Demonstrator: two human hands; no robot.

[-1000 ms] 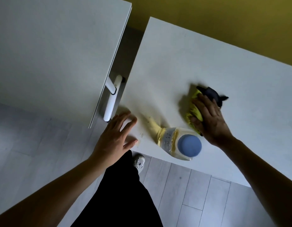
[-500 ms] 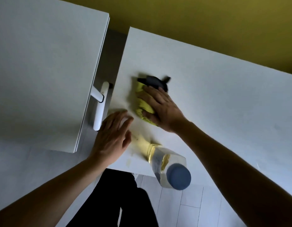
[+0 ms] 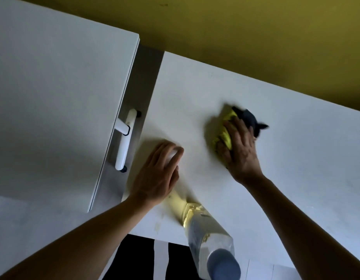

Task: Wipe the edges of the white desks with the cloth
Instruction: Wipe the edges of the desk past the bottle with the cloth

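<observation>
The yellow and dark cloth lies bunched on the right white desk, about a third of the way in from its left edge. My right hand grips it from above, fingers and thumb curled over the bunch, and presses it on the top. My left hand rests flat on the same desk near its front left corner, holding nothing. The left white desk stands higher, apart from the right one by a narrow gap.
A clear plastic bottle with yellowish liquid and a blue cap stands at the right desk's front edge, between my arms. A white leg bracket shows in the gap. The yellow wall is behind; my dark trousers are below.
My right hand swept the cloth left to the desk's left edge, then back right toward the middle. My left hand stayed near the front left corner.
</observation>
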